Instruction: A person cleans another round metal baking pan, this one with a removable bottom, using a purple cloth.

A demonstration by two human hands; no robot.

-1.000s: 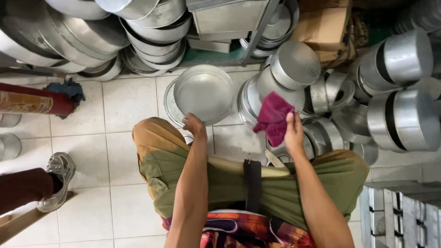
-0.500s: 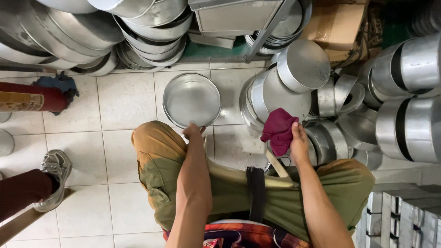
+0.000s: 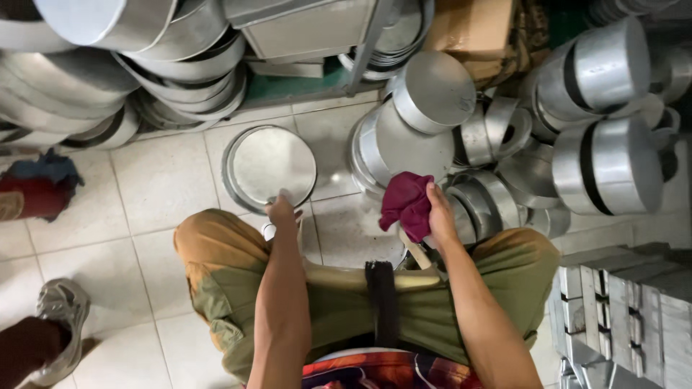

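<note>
Pale square floor tiles (image 3: pixel 158 180) run under everything, seen from straight above, with heaps of dull silver metalware crowding the top and right of the view. Stacked wide basins (image 3: pixel 86 79) fill the upper left, tipped on their sides against one another, and a cluster of deep round pots (image 3: pixel 605 130) with dark bands lies on the right, above a block of grey rectangular tins (image 3: pixel 627 310) at the lower right. A brown cardboard box (image 3: pixel 472 29) sits at the top among the pots. The person's knees in olive trousers (image 3: pixel 238 281) spread across the lower middle, with a pale curved wooden piece (image 3: pixel 346 277) lying across the lap. On the tiles just ahead of the knees rests a shallow round metal pan (image 3: pixel 268 166), lying flat with its inside up, well apart from the pot stack to its right. The left hand (image 3: pixel 282 212) reaches to the pan's near rim, fingers curled at the edge and touching it; whether they truly clasp the rim I cannot tell. The right hand (image 3: pixel 438 212) is closed around a bunched maroon cloth (image 3: pixel 407 204), held up just in front of a large tilted pot (image 3: pixel 411 144). At the far left lies a crumpled blue rag (image 3: pixel 43 169), and another person's grey sneaker (image 3: pixel 61 317) stands at the lower left.
</note>
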